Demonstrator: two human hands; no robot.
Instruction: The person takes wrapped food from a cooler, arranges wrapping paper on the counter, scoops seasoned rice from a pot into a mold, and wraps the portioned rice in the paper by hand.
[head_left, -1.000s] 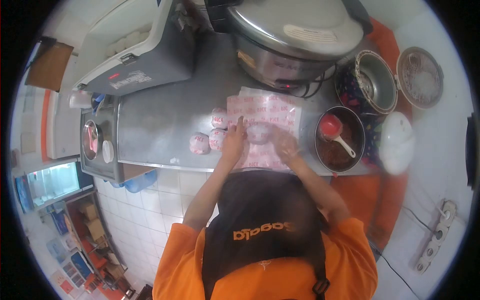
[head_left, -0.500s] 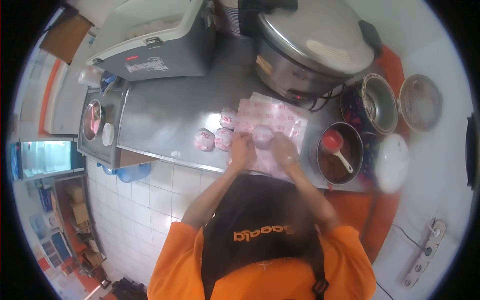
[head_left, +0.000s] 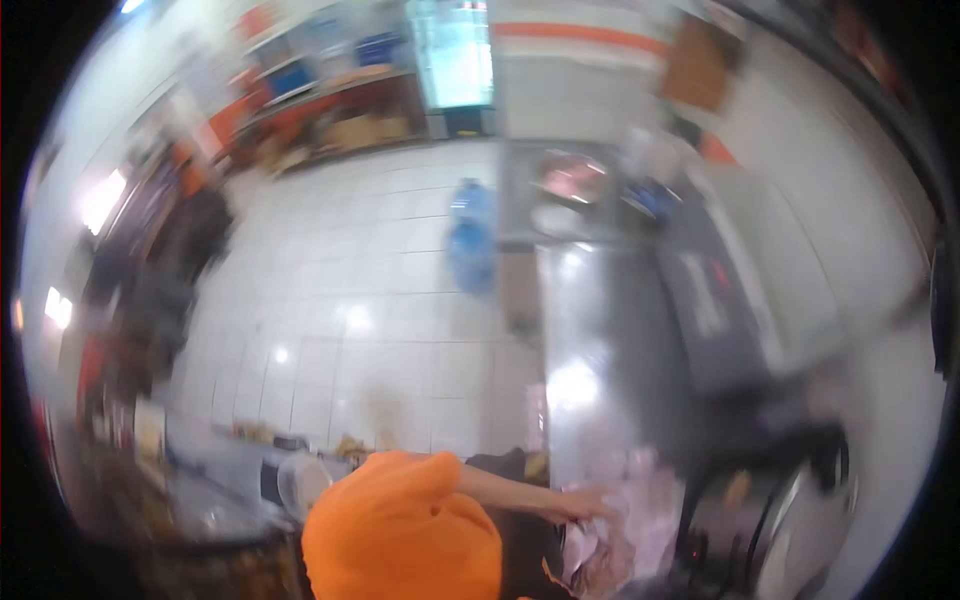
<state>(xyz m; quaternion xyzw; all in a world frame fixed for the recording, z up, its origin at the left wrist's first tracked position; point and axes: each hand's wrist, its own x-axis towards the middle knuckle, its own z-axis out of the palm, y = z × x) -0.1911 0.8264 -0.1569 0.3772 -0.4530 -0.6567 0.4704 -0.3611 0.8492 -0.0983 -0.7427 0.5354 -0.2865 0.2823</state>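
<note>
Pink-printed paper [head_left: 655, 510] lies spread at the near end of a metal counter [head_left: 620, 350], and a crumpled wrapper [head_left: 583, 548] of pale paper sits on it at the person's hands. The left hand [head_left: 578, 505] reaches out of an orange sleeve [head_left: 400, 525], fingers extended over the wrapper's upper side; whether they pinch it cannot be told. The right hand [head_left: 606, 572], smeared by motion, is at the wrapper's lower side, and its grip cannot be made out either.

Just beside the paper stands a large metal cooker [head_left: 735, 505] with a black handle and a small red light; its inside is hidden. Farther along the counter, a grey cooler box [head_left: 705, 310] has a pale upper part, its contents too blurred to tell. Past the counter's far end, a metal bowl [head_left: 572, 178] holds something pink, with a white round lid [head_left: 557, 220] just beside it. Two blue water bottles [head_left: 470, 235] stand on the tiled floor [head_left: 340, 280], their fill unclear.
</note>
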